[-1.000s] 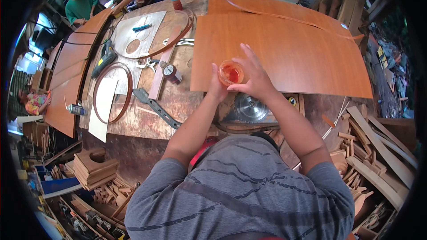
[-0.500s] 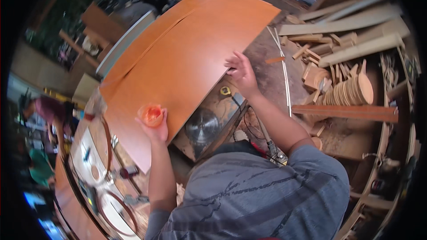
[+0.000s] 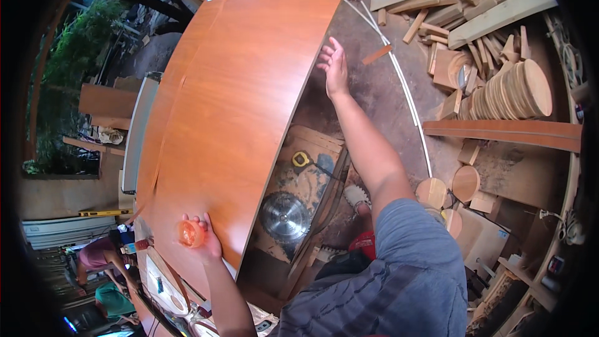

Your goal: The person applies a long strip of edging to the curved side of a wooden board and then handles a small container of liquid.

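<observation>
A large glossy orange-brown wooden panel [image 3: 249, 75] stretches away in front of me. My left hand [image 3: 211, 240] is over its near left part, fingers curled round a small, rounded, translucent orange thing [image 3: 191, 234] that looks like a cup or a roll of tape. At the panel's right edge, farther off, is my right hand [image 3: 335, 67]. Its fingers are apart and hold nothing; whether the tips touch the edge I cannot tell. A thin wood-coloured strip [image 3: 163, 150] lies lengthwise on the panel's left side.
Below the panel's right edge are a round saw blade [image 3: 285, 217] and a yellow tape measure [image 3: 301, 159]. Thin white strips [image 3: 399, 68] lie on the floor. Stacked wooden discs [image 3: 508, 90] and offcuts fill the right side. Two people [image 3: 100, 256] are at lower left.
My view has turned, so the panel stands more upright in it. My right hand has moved farther along the panel's right edge. My left hand still holds the orange thing.
</observation>
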{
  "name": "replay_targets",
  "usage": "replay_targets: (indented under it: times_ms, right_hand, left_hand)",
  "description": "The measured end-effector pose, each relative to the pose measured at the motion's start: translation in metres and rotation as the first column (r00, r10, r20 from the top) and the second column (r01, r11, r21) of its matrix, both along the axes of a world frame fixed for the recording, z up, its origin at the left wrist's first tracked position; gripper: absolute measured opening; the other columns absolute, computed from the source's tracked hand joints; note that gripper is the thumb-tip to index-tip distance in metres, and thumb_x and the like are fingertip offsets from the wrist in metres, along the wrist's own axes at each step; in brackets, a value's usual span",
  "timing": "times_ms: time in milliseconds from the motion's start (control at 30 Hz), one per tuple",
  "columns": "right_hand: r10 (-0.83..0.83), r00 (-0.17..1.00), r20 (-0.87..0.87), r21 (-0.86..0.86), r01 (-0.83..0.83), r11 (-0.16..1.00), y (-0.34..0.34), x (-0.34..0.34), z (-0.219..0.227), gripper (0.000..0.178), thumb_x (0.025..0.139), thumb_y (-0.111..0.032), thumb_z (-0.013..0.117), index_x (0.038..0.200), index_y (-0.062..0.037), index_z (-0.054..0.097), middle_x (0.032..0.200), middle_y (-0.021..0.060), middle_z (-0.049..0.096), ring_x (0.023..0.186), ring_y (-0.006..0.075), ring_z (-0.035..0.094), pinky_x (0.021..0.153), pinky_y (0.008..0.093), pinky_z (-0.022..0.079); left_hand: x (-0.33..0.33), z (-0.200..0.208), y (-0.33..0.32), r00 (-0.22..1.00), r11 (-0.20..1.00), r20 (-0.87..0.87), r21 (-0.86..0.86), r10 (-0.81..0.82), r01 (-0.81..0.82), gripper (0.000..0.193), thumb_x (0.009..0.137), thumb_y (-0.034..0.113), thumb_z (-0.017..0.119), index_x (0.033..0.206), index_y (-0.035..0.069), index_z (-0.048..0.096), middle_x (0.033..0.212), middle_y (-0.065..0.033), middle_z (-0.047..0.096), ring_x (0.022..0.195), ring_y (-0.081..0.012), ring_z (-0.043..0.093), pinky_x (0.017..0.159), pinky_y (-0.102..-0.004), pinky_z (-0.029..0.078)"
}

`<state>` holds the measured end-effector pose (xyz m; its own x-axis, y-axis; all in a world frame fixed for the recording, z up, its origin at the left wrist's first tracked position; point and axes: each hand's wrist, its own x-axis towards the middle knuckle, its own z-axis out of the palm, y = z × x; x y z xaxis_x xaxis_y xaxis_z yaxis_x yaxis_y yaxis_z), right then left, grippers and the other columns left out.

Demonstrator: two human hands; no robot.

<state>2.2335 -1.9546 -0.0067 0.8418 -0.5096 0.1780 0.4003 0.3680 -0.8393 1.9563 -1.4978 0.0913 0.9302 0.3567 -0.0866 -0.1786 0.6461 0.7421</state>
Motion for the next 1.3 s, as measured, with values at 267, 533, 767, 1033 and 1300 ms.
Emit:
replay_targets:
  times_ms: [267,533,767,1033,1300]
  right_hand:
    - [-0.042,0.989,0.140,0.029,0.039,0.999,0.001,0.027,-0.012,0.073,0.097,-0.059,0.022,0.140,-0.0004,0.030,0.119,0.0133,0.054,0.097,0.0179,0.054,0.077,0.0290,0.044]
    - [-0.177,0.978,0.111,-0.158,0.193,0.968,0.008,0.025,-0.009,0.071,0.097,-0.055,0.030,0.137,0.0022,0.036,0.129,0.0194,0.050,0.116,0.0266,0.051,0.097,0.0357,0.040]
    - [-0.308,0.944,0.118,-0.411,0.329,0.850,0.019,0.006,-0.003,0.080,0.091,-0.062,0.036,0.134,0.0051,0.039,0.127,0.0250,0.049,0.118,0.0358,0.049,0.099,0.0393,0.039]
    - [-0.368,0.902,0.226,-0.612,0.426,0.667,0.022,-0.015,-0.011,0.076,0.088,-0.064,0.042,0.120,0.0045,0.050,0.115,0.0240,0.054,0.110,0.0373,0.052,0.094,0.0430,0.041]
    - [-0.336,0.933,0.131,-0.374,0.361,0.854,-0.012,0.021,-0.010,0.084,0.085,-0.069,0.044,0.128,0.0027,0.043,0.119,0.0193,0.051,0.102,0.0284,0.053,0.090,0.0384,0.044]
  left_hand:
    - [0.007,-0.002,-0.003,1.000,0.997,-0.004,0.067,0.025,-0.024,0.081,0.083,0.063,0.054,0.133,0.001,0.041,0.100,-0.0129,0.057,0.082,-0.0214,0.059,0.107,-0.0457,0.035]
    - [0.006,0.000,-0.005,1.000,0.998,0.002,0.062,-0.014,0.014,0.080,0.083,0.061,0.055,0.132,0.000,0.041,0.101,-0.0142,0.058,0.083,-0.0232,0.060,0.106,-0.0464,0.037]
    - [0.003,0.000,0.001,0.992,0.993,0.058,0.043,-0.113,0.110,0.076,0.085,0.054,0.057,0.134,-0.002,0.040,0.106,-0.0161,0.056,0.090,-0.0250,0.060,0.110,-0.0476,0.031]
    - [0.005,0.004,-0.009,0.997,0.995,0.027,0.068,-0.068,0.066,0.076,0.084,0.059,0.055,0.130,0.000,0.045,0.101,-0.0153,0.059,0.084,-0.0236,0.061,0.107,-0.0462,0.036]
    - [0.005,0.003,-0.011,0.999,0.994,0.016,0.096,-0.049,0.048,0.076,0.086,0.060,0.051,0.131,-0.001,0.042,0.102,-0.0149,0.057,0.085,-0.0236,0.061,0.106,-0.0459,0.037]
